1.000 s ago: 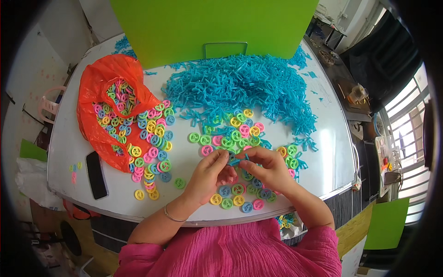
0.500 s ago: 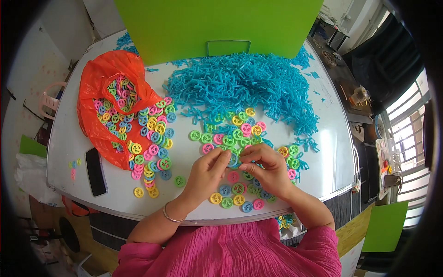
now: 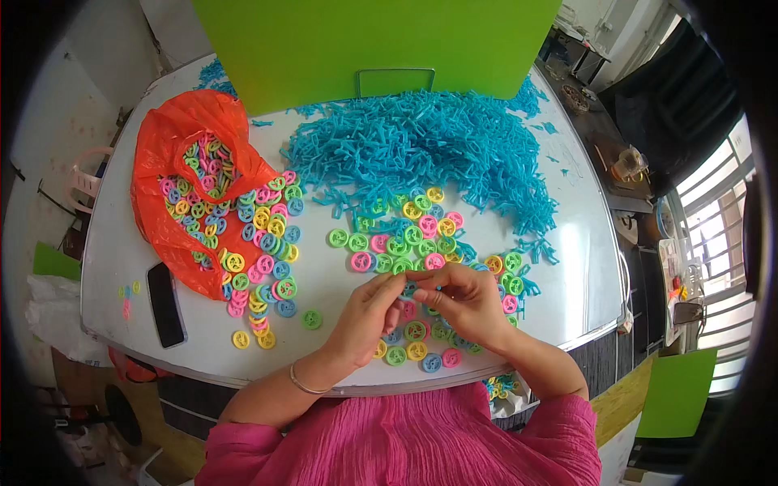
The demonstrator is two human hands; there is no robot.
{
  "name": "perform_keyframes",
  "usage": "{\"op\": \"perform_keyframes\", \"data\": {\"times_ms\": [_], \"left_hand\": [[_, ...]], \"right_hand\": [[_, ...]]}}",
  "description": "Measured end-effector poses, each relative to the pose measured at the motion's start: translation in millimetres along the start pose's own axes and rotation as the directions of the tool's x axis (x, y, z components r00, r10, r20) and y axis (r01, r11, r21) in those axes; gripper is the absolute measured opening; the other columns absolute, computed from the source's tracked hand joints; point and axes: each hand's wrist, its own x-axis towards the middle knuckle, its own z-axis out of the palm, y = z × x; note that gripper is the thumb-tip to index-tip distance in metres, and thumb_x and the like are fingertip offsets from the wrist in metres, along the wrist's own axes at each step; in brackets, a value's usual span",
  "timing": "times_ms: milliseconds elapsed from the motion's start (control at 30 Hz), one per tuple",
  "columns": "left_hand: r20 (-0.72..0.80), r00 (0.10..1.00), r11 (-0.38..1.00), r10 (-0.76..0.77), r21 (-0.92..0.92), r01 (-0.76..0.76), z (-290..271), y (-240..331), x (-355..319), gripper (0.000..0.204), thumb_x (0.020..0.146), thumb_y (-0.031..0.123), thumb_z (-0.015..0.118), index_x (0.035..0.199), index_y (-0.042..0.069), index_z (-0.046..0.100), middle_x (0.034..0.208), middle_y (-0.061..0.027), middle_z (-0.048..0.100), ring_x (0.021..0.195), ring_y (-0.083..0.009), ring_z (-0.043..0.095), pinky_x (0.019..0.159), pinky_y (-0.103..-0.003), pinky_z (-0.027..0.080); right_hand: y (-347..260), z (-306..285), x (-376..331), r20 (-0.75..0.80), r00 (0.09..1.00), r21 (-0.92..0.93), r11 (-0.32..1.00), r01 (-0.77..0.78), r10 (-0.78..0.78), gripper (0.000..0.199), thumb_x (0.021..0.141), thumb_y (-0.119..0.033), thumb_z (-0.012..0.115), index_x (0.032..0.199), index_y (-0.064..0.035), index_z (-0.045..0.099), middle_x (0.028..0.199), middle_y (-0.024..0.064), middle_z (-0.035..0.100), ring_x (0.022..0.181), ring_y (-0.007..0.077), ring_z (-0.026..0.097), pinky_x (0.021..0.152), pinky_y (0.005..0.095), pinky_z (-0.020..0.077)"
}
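Note:
My left hand point(image 3: 366, 317) is closed in a pinch on a small blue plastic wheel point(image 3: 408, 291), tipped and largely covered by fingers. From the other side, my right hand point(image 3: 468, 306) pinches at the same wheel, and a bit of blue plastic point(image 3: 438, 287) shows between its thumb and forefinger. Around and under both hands lie loose pink, green, yellow and blue plastic wheels, such as a yellow wheel point(image 3: 416, 351) and a green wheel point(image 3: 395, 355). Beyond them spreads a large heap of small blue forked plastic pieces point(image 3: 421, 142).
A red plastic bag point(image 3: 154, 162) spills more coloured wheels at the left. Beside it lies a dark phone point(image 3: 166, 304). A tall green panel point(image 3: 373, 49) with a wire handle point(image 3: 395, 73) stands behind the heap. The white table point(image 3: 579, 275) has a curved front edge near me.
My hands have come slightly nearer to me, and the blue wheel has turned from facing up to tipped, with more of it hidden by fingers. The whole view has shifted slightly.

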Motion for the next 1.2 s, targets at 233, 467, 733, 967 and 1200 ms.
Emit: {"op": "perform_keyframes", "data": {"times_ms": [233,467,733,967,1200], "left_hand": [[-0.069,0.976,0.951,0.208,0.248,-0.185,7.3,-13.3,-5.4,0.025,0.101,0.027,0.048,0.096,0.006,0.062,0.066,0.0053,0.047,0.053,-0.0018,0.042,0.047,-0.019,0.033],[-0.038,0.919,0.82,0.391,0.468,-0.329,10.5,-15.1,-6.5,0.03,0.102,0.026,0.047,0.084,0.004,0.056,0.064,0.0023,0.049,0.054,-0.003,0.046,0.047,-0.021,0.037],[0.031,0.98,0.98,-0.197,-0.035,0.198,-9.0,9.3,0.3,0.04,0.098,0.038,0.05,0.073,0.008,0.055,0.054,-0.0009,0.049,0.043,-0.0079,0.043,0.04,-0.023,0.03],[0.106,0.806,0.574,0.583,0.648,-0.5,2.0,16.5,0.9,0.034,0.097,0.035,0.055,0.085,0.003,0.059,0.071,-0.0033,0.06,0.057,-0.0087,0.051,0.051,-0.022,0.041],[0.095,0.935,0.825,0.342,0.445,-0.347,-13.6,11.1,4.8,0.018,0.093,0.021,0.064,0.1,0.005,0.061,0.084,-0.0004,0.064,0.069,-0.0062,0.056,0.063,-0.019,0.044]], "right_hand": [[-3.9,1.4,1.5,-0.038,0.996,0.253,0.965,-0.067,0.079,0.004,0.089,0.002,0.063,0.091,0.0031,0.06,0.106,0.0154,0.067,0.093,0.0131,0.063,0.083,0.0268,0.052],[3.1,3.3,-1.1,-0.096,0.981,0.285,0.949,-0.137,0.171,0.007,0.09,-0.004,0.065,0.089,0.0016,0.062,0.083,0.0035,0.066,0.074,0.0055,0.06,0.065,0.0208,0.0485],[-4.9,-9.2,5.3,-0.014,0.978,0.069,0.976,-0.208,0.209,0.011,0.091,-0.009,0.065,0.09,0.0006,0.06,0.088,0.0082,0.068,0.076,0.0111,0.065,0.066,0.0248,0.053],[-1.3,-13.4,8.9,0.063,0.94,0.434,0.839,-0.329,0.336,0.017,0.097,-0.019,0.057,0.102,-0.0022,0.058,0.089,0.0073,0.065,0.077,0.0123,0.063,0.062,0.0264,0.0524],[-25.6,-5.3,0.4,0.009,0.93,0.365,0.865,-0.345,0.367,0.03,0.098,-0.019,0.055,0.124,-0.0037,0.054,0.092,0.0048,0.064,0.081,0.0141,0.064,0.066,0.0282,0.054]]}}
